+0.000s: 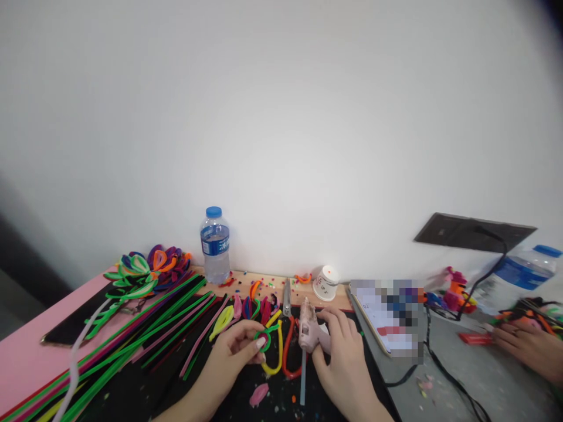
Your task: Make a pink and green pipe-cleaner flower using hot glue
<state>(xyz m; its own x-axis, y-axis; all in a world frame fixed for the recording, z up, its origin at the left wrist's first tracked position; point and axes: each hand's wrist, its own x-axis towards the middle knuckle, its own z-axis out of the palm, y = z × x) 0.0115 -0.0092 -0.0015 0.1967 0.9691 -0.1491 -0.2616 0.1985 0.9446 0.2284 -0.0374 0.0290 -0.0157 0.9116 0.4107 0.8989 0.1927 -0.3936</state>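
My left hand (233,354) pinches a small loop of green and red pipe cleaner (264,340) over a black mat. My right hand (341,351) is wrapped round a pink hot glue gun (308,331), whose clear glue stick (303,375) points toward me. The gun's nozzle lies close beside the loop. A yellow pipe-cleaner loop (277,351) and red-handled scissors (288,337) lie between the two hands.
Long green, pink and white pipe cleaners (145,334) fan out on the left, with finished loops (145,269) behind them. A water bottle (215,245) and a small white cup (326,282) stand by the wall. Another person's hand (525,346) works at the right, near cables.
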